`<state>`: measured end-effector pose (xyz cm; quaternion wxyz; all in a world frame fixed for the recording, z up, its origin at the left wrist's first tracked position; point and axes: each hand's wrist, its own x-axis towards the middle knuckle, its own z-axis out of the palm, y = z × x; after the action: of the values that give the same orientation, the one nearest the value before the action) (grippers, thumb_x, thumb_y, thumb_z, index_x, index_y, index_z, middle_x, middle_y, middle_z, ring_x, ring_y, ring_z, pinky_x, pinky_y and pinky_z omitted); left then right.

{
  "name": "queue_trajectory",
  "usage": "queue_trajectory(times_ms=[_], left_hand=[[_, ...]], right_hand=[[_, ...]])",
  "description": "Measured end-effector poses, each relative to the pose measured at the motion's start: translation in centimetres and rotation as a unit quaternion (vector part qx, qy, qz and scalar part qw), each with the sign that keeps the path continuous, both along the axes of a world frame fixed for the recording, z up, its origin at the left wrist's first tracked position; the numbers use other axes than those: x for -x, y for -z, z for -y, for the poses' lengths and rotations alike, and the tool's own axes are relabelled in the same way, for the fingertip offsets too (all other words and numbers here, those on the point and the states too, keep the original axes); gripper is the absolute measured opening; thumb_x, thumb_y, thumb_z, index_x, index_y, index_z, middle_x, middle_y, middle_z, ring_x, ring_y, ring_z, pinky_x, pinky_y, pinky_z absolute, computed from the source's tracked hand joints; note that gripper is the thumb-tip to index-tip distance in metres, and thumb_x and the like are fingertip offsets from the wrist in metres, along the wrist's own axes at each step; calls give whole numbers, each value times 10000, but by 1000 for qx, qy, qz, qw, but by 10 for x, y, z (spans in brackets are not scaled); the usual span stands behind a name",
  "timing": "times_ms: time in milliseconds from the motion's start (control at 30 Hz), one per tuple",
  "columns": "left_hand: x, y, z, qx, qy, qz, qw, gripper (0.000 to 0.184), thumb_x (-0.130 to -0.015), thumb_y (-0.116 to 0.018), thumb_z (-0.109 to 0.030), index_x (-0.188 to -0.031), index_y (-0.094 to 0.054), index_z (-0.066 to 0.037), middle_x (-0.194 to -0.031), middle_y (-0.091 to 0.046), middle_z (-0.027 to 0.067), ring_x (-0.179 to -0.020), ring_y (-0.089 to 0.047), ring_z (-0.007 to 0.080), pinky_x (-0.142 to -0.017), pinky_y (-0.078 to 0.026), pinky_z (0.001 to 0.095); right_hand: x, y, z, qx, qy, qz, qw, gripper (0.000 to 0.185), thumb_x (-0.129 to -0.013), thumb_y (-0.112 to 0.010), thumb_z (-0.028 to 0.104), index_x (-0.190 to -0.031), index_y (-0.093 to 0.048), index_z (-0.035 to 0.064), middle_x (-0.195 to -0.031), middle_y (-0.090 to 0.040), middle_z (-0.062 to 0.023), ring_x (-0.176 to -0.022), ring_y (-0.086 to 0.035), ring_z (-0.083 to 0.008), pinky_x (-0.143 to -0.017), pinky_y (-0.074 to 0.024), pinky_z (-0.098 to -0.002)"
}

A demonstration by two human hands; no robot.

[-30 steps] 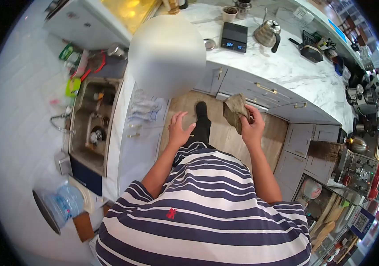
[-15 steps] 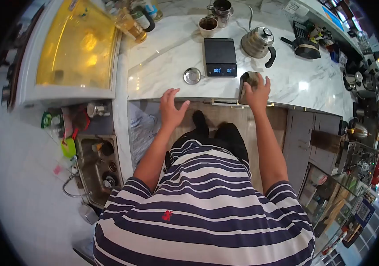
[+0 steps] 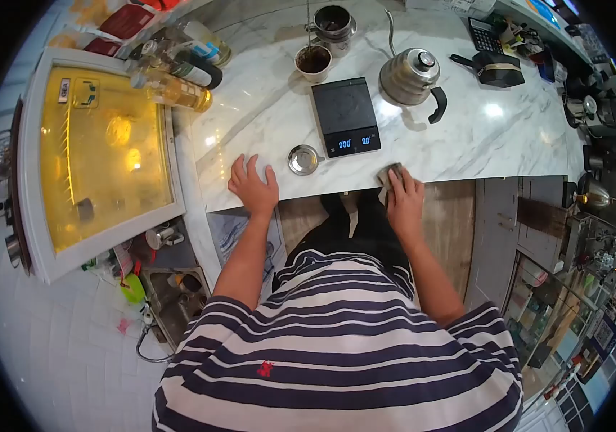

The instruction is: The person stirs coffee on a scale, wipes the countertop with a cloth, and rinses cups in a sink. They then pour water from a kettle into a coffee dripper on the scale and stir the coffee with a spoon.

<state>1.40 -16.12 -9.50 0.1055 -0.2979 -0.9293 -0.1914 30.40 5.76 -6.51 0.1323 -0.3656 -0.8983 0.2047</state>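
My right hand grips a grey-brown cloth at the counter's front edge, fingers bent over it. Resting on the marble counter with fingers spread is my left hand, holding nothing. Just right of its fingers sits a small round metal lid. A black digital scale lies between and beyond my hands, its blue digits lit and its platform bare. Right of the scale stands a steel gooseneck kettle with a black handle.
A cup of dark grounds and a metal coffee dripper stand at the back. Bottles cluster at the left beside a yellow-lit glass door. A sink is lower left. A black pouch lies at the right.
My right hand has closed on the cloth, which now looks bunched and sits slightly left. My left hand has come down onto the counter, further left. The camera view has shifted.
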Motion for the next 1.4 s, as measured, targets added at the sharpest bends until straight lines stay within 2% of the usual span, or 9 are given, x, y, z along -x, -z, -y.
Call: queue_trajectory(times_ms=[67, 200, 333, 433, 667, 900, 1167, 1300, 1400], left_hand=[[0, -1, 1, 9, -5, 4, 1000, 482, -870, -709, -290, -1308, -624, -108, -1437, -518, 155, -1378, -428, 359, -1098, -299, 530], [0, -3, -2, 6, 1, 7, 1000, 484, -879, -700, -269, -1329, -611, -115, -1452, -510, 168, -1381, -434, 370, -1104, -290, 548], [-4, -6, 1, 3, 6, 10, 1000, 489, -874, -698, -262, -1332, -610, -113, -1449, -509, 179, -1374, -435, 383, -1104, -290, 550], [1, -5, -3, -1, 7, 7, 1000, 491, -873, -696, -266, -1332, -609, -113, -1450, -507, 179, -1373, -433, 387, -1101, -291, 549], [1, -5, -1, 22, -8, 31, 999, 497, -877, -689, -279, -1340, -601, -121, -1463, -492, 166, -1390, -416, 375, -1101, -285, 545], [2, -7, -2, 30, -11, 40, 999, 485, -881, -681, -297, -1332, -601, -135, -1467, -485, 158, -1406, -396, 368, -1109, -272, 548], [2, -6, 0, 26, -5, 38, 999, 496, -880, -679, -301, -1339, -591, -134, -1461, -483, 159, -1397, -396, 373, -1101, -271, 553], [1, -7, 1, 11, -8, 34, 999, 492, -868, -694, -294, -1322, -599, -130, -1458, -487, 159, -1395, -405, 369, -1095, -286, 547], [2, -8, 1, -4, -8, 33, 999, 484, -853, -712, -283, -1301, -613, -128, -1458, -495, 155, -1387, -422, 364, -1097, -296, 542]], right_hand=[[-4, 0, -3, 28, -10, -25, 999, 527, -841, -666, -19, -1355, -656, 98, -1421, -559, -188, -1215, -527, -421, -1048, -441, -501], [24, 5, -53, -24, 116, -116, 986, 500, -872, -649, -9, -1361, -651, 95, -1390, -564, -235, -1207, -527, -439, -1039, -434, -502], [67, 12, -86, -52, 146, 15, 988, 546, -919, -698, 282, -1426, -599, 105, -1464, -525, -211, -1251, -503, -434, -1024, -423, -554], [63, 8, -68, -83, 107, 21, 991, 575, -902, -715, 306, -1430, -596, 112, -1479, -518, -199, -1250, -498, -428, -1010, -416, -587], [12, 6, -10, -29, 47, 39, 998, 652, -827, -719, 150, -1459, -563, 115, -1457, -530, -213, -1138, -531, -455, -1002, -455, -514], [45, 16, -60, -55, 207, 23, 976, 569, -854, -693, 107, -1416, -607, 101, -1426, -541, -228, -1133, -527, -454, -1005, -463, -511], [1, -5, -46, 33, -50, 35, 998, 610, -824, -696, 80, -1425, -610, 141, -1432, -546, -207, -1113, -528, -428, -1007, -472, -479], [-2, 18, -68, -59, 84, 28, 994, 565, -854, -676, 114, -1416, -622, 137, -1439, -530, -230, -1155, -537, -437, -1005, -476, -491], [32, 14, -58, -42, 176, 43, 983, 539, -868, -663, 139, -1406, -628, 136, -1433, -529, -242, -1171, -537, -451, -1007, -477, -503]])
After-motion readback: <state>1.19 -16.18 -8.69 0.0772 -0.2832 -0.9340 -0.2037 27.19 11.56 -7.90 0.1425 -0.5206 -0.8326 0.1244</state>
